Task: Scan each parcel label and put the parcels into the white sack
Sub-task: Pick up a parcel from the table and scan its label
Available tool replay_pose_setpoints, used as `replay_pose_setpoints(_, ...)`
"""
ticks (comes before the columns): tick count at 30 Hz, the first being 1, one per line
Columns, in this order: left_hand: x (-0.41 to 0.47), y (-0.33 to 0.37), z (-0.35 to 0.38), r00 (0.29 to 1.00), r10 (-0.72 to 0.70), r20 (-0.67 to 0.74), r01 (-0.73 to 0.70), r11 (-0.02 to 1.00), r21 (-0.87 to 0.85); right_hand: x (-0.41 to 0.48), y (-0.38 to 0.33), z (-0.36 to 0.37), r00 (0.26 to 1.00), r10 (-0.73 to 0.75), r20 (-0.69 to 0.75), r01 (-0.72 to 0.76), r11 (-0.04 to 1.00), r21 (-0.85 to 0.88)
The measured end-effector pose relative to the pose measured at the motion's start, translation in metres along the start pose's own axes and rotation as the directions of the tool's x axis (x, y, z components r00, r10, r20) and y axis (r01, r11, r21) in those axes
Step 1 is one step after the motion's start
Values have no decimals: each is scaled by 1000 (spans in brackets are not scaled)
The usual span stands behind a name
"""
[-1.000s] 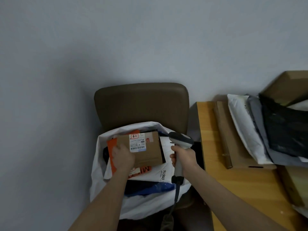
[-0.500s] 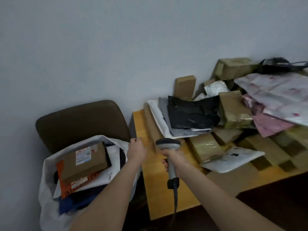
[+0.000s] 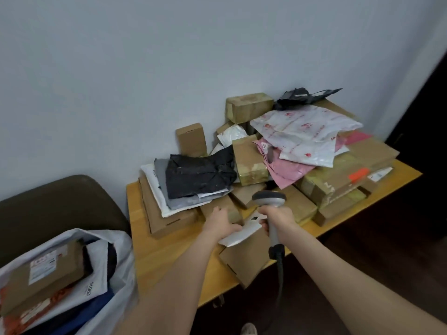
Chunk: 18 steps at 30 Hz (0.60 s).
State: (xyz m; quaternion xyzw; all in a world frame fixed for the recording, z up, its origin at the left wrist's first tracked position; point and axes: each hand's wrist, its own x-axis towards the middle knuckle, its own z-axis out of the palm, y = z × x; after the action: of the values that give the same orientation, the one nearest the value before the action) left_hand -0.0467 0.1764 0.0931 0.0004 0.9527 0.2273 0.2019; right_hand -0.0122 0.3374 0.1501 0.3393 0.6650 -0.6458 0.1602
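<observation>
My left hand (image 3: 219, 222) grips the near edge of a white mailer parcel (image 3: 242, 234) at the front of the wooden table (image 3: 169, 255). The mailer lies on a flat cardboard box (image 3: 244, 261). My right hand (image 3: 277, 217) holds a grey barcode scanner (image 3: 268, 199) by its handle, just right of the mailer, head pointing away over the pile. The white sack (image 3: 125, 255) stands open at the lower left. On top of the parcels in it lies a brown box with a white label (image 3: 46, 269).
A heap of parcels covers the table: cardboard boxes (image 3: 249, 106), a black bag (image 3: 198, 175), and pink (image 3: 285, 170) and white printed mailers (image 3: 304, 134). A brown chair (image 3: 60, 201) holds the sack. The scanner's cable (image 3: 280, 281) hangs over the table's front edge.
My left hand let go of the labelled brown box in the sack, swung right to the table and took hold of the white mailer. The scanner moved right with my right hand.
</observation>
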Motion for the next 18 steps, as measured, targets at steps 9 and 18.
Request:
replay_pose_setpoints(9,66,31,47,974,-16,226,-57,949,310,77,-44,-38,999,-50,-15,50,999,18)
replay_pose_setpoints(18,95,40,-75,998,-59,-30,56,995,-79,95,-98,-51,991,-125,54,113,976,188)
